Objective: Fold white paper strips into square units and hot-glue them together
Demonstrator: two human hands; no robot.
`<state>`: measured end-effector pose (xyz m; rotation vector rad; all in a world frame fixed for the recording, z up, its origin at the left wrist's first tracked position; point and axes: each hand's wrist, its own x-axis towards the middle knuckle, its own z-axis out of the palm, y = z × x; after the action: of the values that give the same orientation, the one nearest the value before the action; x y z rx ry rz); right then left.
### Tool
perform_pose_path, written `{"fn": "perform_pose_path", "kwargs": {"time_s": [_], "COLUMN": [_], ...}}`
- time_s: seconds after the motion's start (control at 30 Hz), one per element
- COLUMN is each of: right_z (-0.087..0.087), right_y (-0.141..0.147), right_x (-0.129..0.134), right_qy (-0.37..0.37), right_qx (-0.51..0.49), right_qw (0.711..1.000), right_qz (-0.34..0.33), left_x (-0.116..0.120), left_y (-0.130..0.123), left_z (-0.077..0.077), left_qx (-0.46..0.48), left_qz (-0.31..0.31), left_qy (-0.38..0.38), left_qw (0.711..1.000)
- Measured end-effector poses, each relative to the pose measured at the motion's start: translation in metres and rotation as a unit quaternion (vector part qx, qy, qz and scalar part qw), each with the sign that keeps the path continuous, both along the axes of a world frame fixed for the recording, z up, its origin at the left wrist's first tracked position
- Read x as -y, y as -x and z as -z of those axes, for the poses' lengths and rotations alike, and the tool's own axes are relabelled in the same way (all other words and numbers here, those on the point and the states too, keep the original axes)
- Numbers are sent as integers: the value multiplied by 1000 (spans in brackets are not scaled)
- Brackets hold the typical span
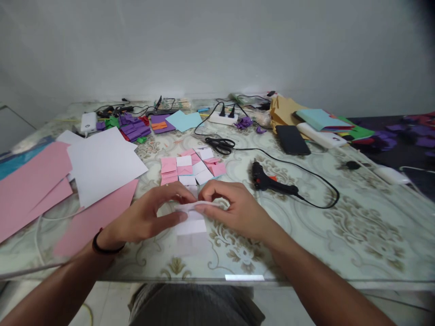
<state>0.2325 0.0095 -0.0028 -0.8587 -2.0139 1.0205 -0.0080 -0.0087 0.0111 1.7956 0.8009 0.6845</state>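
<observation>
My left hand (152,212) and my right hand (231,206) pinch a small folded white paper (190,206) between them, near the table's front edge. The fingertips of both hands meet at its middle. Just beyond lie folded pink and white paper pieces (185,165) in a cluster. Black scissors (220,145) rest behind that cluster. To the right of my right hand, a black glue gun (272,180) lies on its side with its cord trailing.
White sheets (105,163) and pink sheets (37,185) cover the left side. Purple folded papers (134,127), a power strip (223,118) and blue sheets (185,120) lie at the back. A black phone (292,139) and stacked coloured paper (321,119) are at the right.
</observation>
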Motion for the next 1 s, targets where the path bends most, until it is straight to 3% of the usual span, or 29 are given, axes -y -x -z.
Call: {"fn": "perform_pose_path", "kwargs": {"time_s": [0.2,0.37,0.53,0.8,0.9,1.0], "right_z": [1,2,2,4,2,2], "right_y": [-1,1,3,6,4,3], "right_x": [2,5,5,5,5,4], "right_qy": [18,14,-4,-47,-60,-85], "right_qx": [-28,-23,-9,16,22,11], "right_qw": [999,1000,1000,999,998,994], "right_qz": [-4,-2,19,7,21,65], "left_x": [1,1,1,-3,-4,-4], "left_y": [1,-2,-3,-3,-4,-5], "left_z": [2,5,10,3,0,1], "left_qx": [10,22,49,-17,-33,6], "left_qz": [17,38,-11,-2,-27,-95], "left_qy": [67,75,64,49,45,42], "left_qw": [998,996,997,999,998,995]}}
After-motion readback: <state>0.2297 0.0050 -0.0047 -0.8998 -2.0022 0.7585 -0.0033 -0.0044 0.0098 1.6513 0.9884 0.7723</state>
